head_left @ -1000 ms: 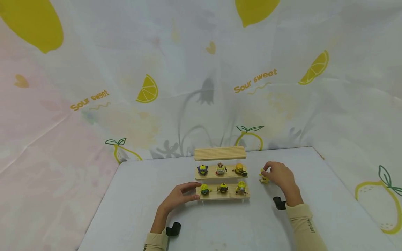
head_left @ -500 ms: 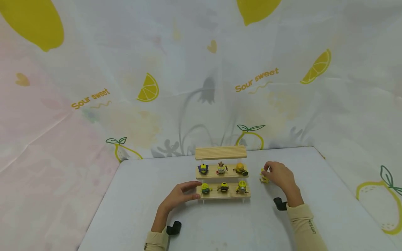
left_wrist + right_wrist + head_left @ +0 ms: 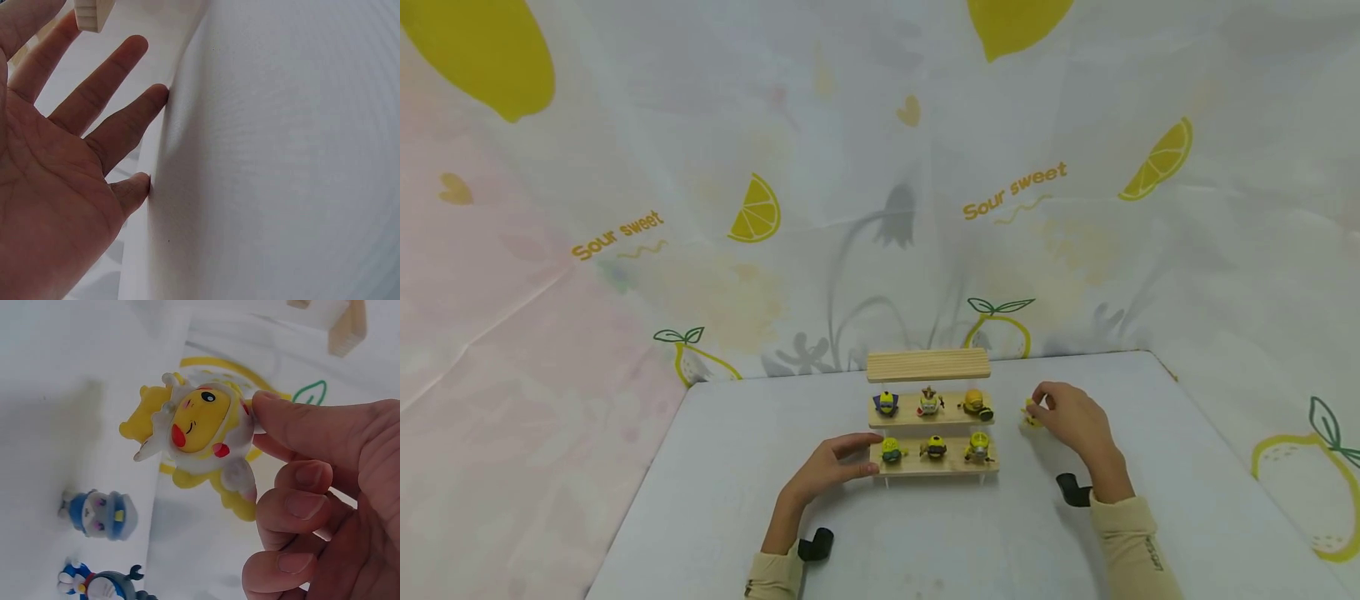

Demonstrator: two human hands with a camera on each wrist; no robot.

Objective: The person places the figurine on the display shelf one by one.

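Note:
My right hand pinches a small yellow figurine between thumb and index finger, to the right of the shelf. The figurine wears a white hood, has red cheeks and lies tilted in the right wrist view. At the left end of a wooden tiered shelf, my left hand has its thumb and index finger by the lower tier. Its fingers are spread in the left wrist view, some touching the white table, near a wooden corner of the shelf. Yellow figurines stand on the middle and lower tiers, including one with goggles.
Two more figurines show in the right wrist view: one with a blue cap and a blue-and-white one. The white table meets a lemon-print backdrop behind the shelf.
My right hand has risen slightly with the yellow figurine, which now sits higher and shows less below the fingers. My left hand stays at the shelf's left end.

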